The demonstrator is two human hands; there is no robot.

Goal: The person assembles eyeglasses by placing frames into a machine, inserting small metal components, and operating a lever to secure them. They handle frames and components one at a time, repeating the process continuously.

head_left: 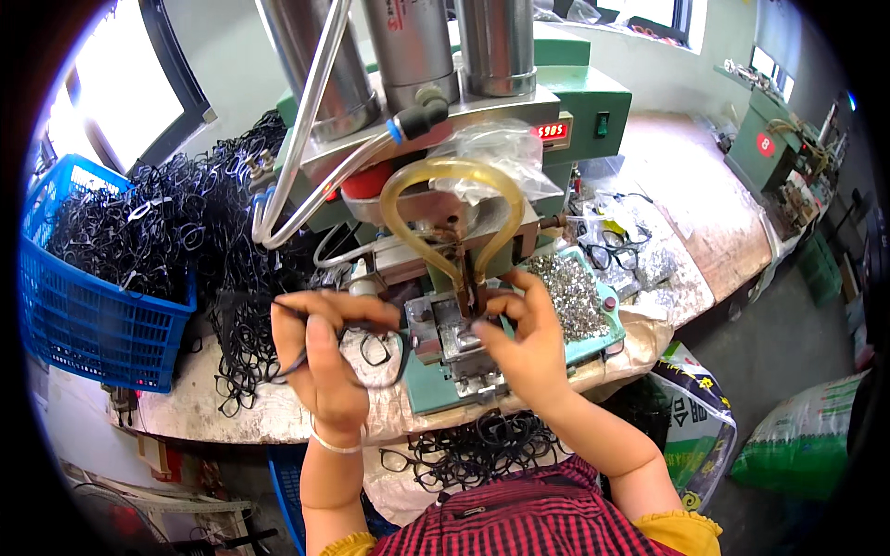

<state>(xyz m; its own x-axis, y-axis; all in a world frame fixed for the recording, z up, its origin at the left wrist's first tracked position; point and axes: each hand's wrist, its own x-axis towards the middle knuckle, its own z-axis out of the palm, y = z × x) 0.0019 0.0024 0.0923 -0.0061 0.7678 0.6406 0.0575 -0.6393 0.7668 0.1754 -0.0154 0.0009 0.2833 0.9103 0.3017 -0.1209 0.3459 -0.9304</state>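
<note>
Left hand (329,366) pinches black eyeglass frame (405,360), just left of metal press fixture (476,378). Right hand (533,338) curled at fixture, can't tell if pinching. Frame probably light, stiff, smooth, snappable; best gripped by rim. Blue crate (102,324) far left.

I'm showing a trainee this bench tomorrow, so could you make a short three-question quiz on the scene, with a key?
1. Which hand holds the dark glasses frame?

2. What fills the blue crate?
A) Folded cloths
B) A heap of dark frames
C) Glass bottles

3. True or false: the teal parts tray lies to the right of the yellowish tube loop as the camera sees it.

Key:
1. The left hand.
2. B.
3. True.
</note>
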